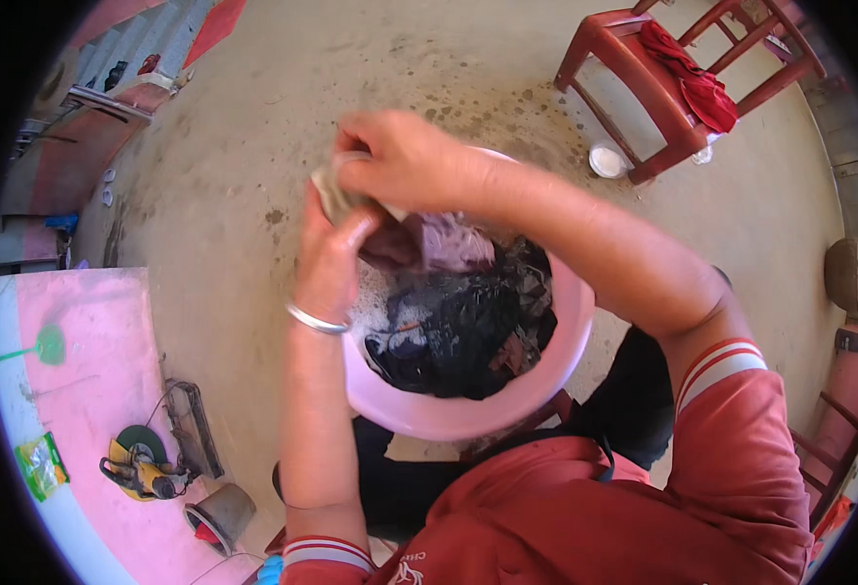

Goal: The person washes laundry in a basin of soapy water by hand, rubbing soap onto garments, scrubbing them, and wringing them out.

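My left hand [330, 252], with a silver bangle at its wrist, holds a mauve garment [454, 245] above the far left side of a pink plastic basin [399, 413]. A pale yellowish part [330, 197] of the bundle shows between my hands; whether it is the same cloth is unclear. My right hand [399, 161] is blurred and curled over that pale part, fingers bent around something whitish that I cannot make out. Below, dark wet clothes [458, 329] fill the basin, with soap suds [377, 292] along the left.
A red wooden chair [623, 69] bearing a red cloth [692, 77] stands at upper right. Beside its leg sits a small bowl of white stuff [608, 159]. At lower left are a yellow power saw [147, 472], a tilted bucket [231, 512] and a green fly swatter [50, 344].
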Demonstrator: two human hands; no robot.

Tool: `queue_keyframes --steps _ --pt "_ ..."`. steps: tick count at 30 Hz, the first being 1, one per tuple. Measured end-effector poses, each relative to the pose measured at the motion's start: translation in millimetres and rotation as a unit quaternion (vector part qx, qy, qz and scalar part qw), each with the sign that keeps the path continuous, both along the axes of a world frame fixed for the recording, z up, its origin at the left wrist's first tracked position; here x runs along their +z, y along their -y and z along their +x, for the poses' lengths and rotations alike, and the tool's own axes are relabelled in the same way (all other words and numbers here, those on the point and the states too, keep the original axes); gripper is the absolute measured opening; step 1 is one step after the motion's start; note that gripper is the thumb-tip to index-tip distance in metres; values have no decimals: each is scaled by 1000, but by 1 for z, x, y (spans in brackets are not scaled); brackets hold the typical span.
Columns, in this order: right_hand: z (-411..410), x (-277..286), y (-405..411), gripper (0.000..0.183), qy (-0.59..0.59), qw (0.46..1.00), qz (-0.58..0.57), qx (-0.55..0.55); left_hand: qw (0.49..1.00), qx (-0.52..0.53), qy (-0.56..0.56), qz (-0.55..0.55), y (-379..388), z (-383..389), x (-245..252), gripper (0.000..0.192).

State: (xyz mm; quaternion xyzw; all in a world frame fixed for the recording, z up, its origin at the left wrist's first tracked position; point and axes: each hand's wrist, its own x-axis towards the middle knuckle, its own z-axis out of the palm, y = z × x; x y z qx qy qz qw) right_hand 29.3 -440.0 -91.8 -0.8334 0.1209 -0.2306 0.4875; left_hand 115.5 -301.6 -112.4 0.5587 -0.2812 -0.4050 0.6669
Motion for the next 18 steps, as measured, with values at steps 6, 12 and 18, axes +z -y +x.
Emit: queue_keyframes --steps 6,12,18 --pt "-15 153 -5 27 122 992 -37 1 986 -50 120 -104 -3 -17 156 43" --pt "-32 126 47 28 67 975 -208 42 967 28 251 28 -15 57 120 33" --pt "-5 -123 48 16 -224 938 -262 42 951 -6 252 180 2 82 -121 19"
